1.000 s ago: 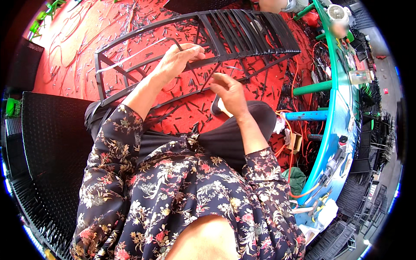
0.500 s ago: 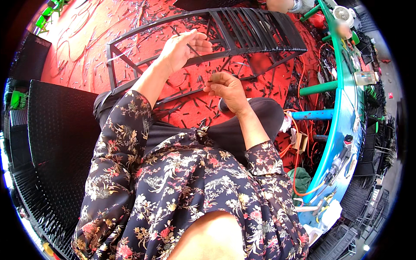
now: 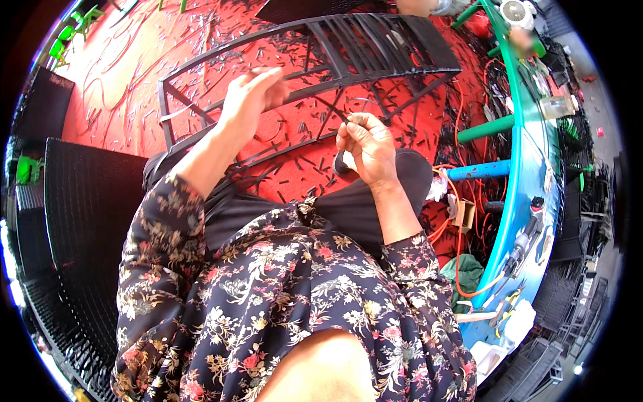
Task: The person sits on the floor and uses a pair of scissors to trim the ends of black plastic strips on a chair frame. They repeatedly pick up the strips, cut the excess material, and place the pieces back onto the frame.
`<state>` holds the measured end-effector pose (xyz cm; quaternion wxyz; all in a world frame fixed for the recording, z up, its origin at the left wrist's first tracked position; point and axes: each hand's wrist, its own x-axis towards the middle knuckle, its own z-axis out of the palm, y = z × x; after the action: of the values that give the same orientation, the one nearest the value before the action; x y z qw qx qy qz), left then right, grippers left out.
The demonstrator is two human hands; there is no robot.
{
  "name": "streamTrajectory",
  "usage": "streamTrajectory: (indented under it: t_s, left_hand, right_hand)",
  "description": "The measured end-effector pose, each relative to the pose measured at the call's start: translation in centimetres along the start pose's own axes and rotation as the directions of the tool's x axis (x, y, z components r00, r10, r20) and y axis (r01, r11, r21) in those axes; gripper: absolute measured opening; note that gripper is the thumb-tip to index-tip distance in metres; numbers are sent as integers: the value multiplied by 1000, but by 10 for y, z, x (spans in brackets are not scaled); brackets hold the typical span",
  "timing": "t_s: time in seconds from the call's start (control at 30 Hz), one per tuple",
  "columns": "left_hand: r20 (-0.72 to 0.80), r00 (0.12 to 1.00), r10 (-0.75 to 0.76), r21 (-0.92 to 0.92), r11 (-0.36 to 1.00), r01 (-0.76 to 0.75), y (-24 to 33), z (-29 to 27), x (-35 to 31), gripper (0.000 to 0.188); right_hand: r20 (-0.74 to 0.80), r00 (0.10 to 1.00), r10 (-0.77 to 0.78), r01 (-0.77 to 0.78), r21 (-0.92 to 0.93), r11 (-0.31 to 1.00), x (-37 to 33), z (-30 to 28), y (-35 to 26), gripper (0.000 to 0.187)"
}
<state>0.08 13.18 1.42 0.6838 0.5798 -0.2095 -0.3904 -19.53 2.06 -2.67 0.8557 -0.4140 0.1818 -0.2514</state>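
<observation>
My right hand [image 3: 368,149] is closed in a pinch on a thin black strip [image 3: 332,107], which slants up and left from my fingertips toward the frame. My left hand [image 3: 249,100] hovers over the near rail of a long black frame [image 3: 163,110], its fingers stretched out and partly smeared by motion. No object shows in it. The frame lies across my lap area and beyond; black strips [image 3: 365,47] are wrapped across its right part, while its left part is bare bars.
Cut black scraps [image 3: 305,161] litter the red floor [image 3: 127,60]. Dark woven panels [image 3: 87,221] stand at my left. A blue-green bench [image 3: 509,221] with tools runs along my right, beside an orange hose [image 3: 458,268]. Another person's arm [image 3: 415,7] shows at the top.
My left hand has moved left and slightly down, away from the wrapped strips. The right hand has shifted right, and a strip now clearly extends from its pinch. The view has shifted slightly.
</observation>
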Motion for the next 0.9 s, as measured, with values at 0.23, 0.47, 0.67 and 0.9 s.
streamTrajectory:
  t_s: [0.23, 0.47, 0.67, 0.9]
  left_hand:
    - [701, 527, 480, 605, -9, -796, 33, 61, -69, 27]
    - [744, 639, 196, 513, 445, -734, 2, 92, -59, 11]
    - [762, 635, 125, 520, 466, -716, -14, 91, -48, 9]
    - [731, 677, 86, 560, 492, -667, -22, 86, -44, 9]
  right_hand:
    - [139, 990, 14, 84, -673, 735, -28, 7, -32, 13]
    - [225, 931, -289, 348, -789, 506, -62, -10, -60, 13]
    - [-385, 796, -467, 55, -722, 690, -132, -110, -126, 19]
    - [-308, 175, -935, -732, -676, 86, -295, -256, -194, 20]
